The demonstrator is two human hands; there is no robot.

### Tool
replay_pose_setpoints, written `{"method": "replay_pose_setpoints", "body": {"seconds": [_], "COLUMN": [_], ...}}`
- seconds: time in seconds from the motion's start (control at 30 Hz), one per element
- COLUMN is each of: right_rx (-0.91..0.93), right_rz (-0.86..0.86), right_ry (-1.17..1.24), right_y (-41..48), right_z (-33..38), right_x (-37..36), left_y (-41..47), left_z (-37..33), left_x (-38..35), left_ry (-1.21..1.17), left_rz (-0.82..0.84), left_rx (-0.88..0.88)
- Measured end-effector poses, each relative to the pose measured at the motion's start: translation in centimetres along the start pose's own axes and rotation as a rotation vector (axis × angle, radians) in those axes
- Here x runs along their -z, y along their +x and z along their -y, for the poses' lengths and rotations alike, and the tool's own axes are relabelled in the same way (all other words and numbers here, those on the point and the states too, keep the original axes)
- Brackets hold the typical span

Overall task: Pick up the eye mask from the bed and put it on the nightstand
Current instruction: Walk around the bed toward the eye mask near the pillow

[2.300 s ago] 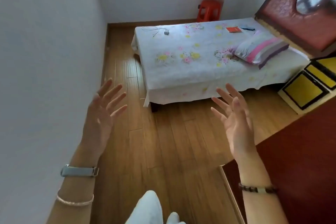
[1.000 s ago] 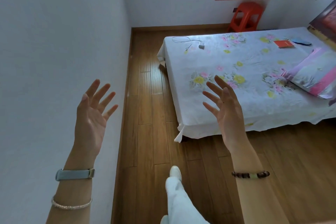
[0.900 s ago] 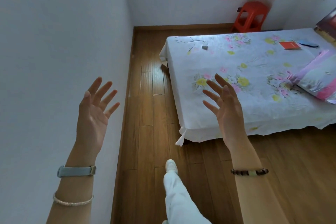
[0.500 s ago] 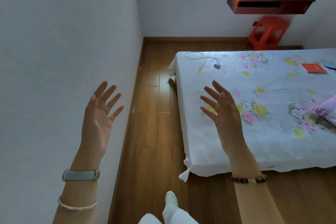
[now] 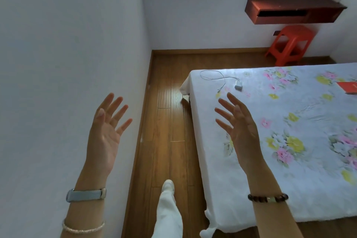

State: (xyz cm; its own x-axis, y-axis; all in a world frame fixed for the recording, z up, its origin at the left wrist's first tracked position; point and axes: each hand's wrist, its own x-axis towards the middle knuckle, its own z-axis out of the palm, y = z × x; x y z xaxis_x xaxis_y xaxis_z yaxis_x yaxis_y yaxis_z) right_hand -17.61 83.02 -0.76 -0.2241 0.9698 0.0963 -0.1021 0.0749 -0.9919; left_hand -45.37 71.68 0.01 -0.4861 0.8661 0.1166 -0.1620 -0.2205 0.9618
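The bed (image 5: 309, 189) with its white flowered sheet fills the right half of the view. No eye mask or nightstand shows in this frame. My left hand (image 5: 107, 133) is raised in front of the white wall, palm up, fingers spread, holding nothing. My right hand (image 5: 239, 127) hovers over the near left part of the bed, fingers apart and empty.
A white charger with its cable (image 5: 238, 85) lies at the bed's far left corner. A red booklet (image 5: 348, 87) lies at the right edge. A strip of wooden floor (image 5: 168, 121) runs between wall and bed. An orange stool (image 5: 289, 44) stands under a red wall shelf (image 5: 293, 11).
The view has swung left and moved closer to the bed; the pillow and the dark eye mask near the headboard have left the frame. Both hands stay raised and open.
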Motion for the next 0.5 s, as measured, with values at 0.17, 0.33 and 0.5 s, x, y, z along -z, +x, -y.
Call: {"method": "replay_pose_setpoints", "body": {"seconds": [0.17, 0.33, 0.5], "right_rx": [-0.010, -0.013, -0.025], "right_rz": [-0.029, -0.047, -0.074], "right_ry": [0.013, 0.013, 0.007], "right_y": [9.4, 17.5, 23.7], "right_z": [-1.5, -2.3, -2.9], "right_x": [-3.4, -6.9, -8.6], "left_y": [10.3, 20.2, 27.2], "left_z": [1.8, 2.2, 3.2], "left_x": [1.2, 2.0, 1.7], "left_ry": [-0.021, -0.053, -0.046], "left_rz": [0.043, 0.079, 0.104], "left_rx": [0.005, 0.032, 0.050]}}
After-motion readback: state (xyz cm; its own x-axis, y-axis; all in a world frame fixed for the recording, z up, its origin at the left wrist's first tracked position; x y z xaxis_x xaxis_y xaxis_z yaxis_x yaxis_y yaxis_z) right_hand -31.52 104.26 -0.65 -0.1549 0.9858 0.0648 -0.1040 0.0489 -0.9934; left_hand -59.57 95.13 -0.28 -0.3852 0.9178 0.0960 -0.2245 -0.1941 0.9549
